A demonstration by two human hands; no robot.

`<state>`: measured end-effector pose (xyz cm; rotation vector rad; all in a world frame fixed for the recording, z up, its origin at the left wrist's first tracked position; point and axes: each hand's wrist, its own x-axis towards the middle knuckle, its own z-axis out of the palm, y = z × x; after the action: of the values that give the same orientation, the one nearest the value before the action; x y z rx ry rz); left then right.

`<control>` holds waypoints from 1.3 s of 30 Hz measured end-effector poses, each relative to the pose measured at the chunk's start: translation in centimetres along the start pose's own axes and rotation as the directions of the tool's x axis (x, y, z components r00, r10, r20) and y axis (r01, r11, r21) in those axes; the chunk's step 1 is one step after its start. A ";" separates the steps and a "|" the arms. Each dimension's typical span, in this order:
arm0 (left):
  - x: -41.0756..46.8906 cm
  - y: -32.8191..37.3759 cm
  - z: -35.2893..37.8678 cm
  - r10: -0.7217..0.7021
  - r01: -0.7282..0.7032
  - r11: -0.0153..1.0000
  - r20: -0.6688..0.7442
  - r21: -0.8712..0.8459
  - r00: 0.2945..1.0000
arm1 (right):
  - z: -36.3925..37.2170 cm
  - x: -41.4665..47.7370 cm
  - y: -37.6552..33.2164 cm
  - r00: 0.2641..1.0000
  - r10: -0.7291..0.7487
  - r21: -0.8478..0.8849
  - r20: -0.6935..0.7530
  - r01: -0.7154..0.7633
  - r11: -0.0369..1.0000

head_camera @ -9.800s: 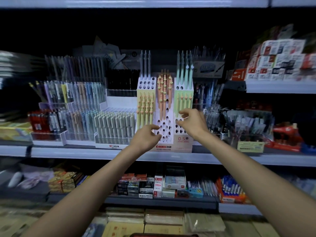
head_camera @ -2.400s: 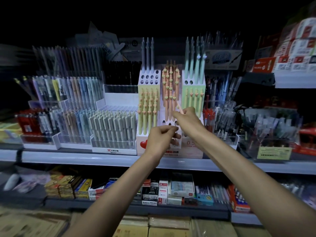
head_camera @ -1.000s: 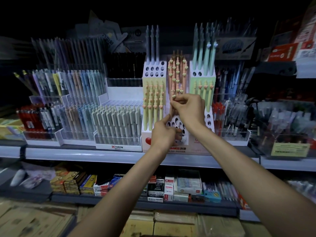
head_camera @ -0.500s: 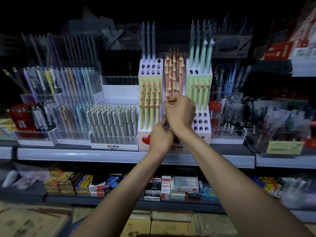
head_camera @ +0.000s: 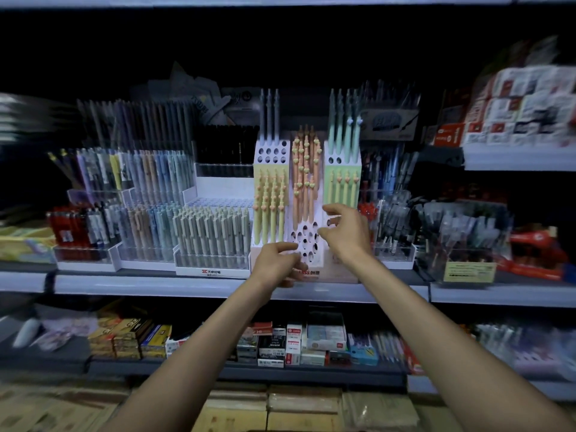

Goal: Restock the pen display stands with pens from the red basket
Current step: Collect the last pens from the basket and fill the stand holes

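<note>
1. Two hands, left hand (head_camera: 276, 260) and right hand (head_camera: 346, 233), have come off the orange pens (head_camera: 307, 176); half a second ago both worked one into the middle column.
2. Both are released, fingers loose, nothing held.
3. Pen stand (head_camera: 343, 274) sits on the shelf (head_camera: 156, 285); its lower holes (head_camera: 304, 241) are empty.
4. That pen is probably seated. More are needed from the red basket, which is out of view.
</note>
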<state>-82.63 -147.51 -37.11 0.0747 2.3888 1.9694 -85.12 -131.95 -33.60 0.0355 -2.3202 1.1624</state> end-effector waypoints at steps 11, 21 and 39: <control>-8.5 -1.6 -1.8 0.240 -0.231 0.909 0.019 0.347 0.971 | -8.0 -9.3 1.5 0.972 0.026 -0.322 0.232 0.052 0.945; -13.9 -8.9 0.0 0.377 -0.247 0.395 0.089 0.885 0.922 | -8.1 -17.6 6.7 0.910 0.141 -0.507 0.390 0.085 0.858; -13.4 -34.8 5.3 -0.038 -0.145 0.343 0.168 0.928 0.985 | 4.8 -30.6 28.2 0.674 0.436 -0.569 0.596 -0.030 0.822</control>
<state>-69.23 -149.79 -72.22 0.3323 3.0240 0.2324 -68.37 -124.23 -71.19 -0.0375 -3.3774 0.6193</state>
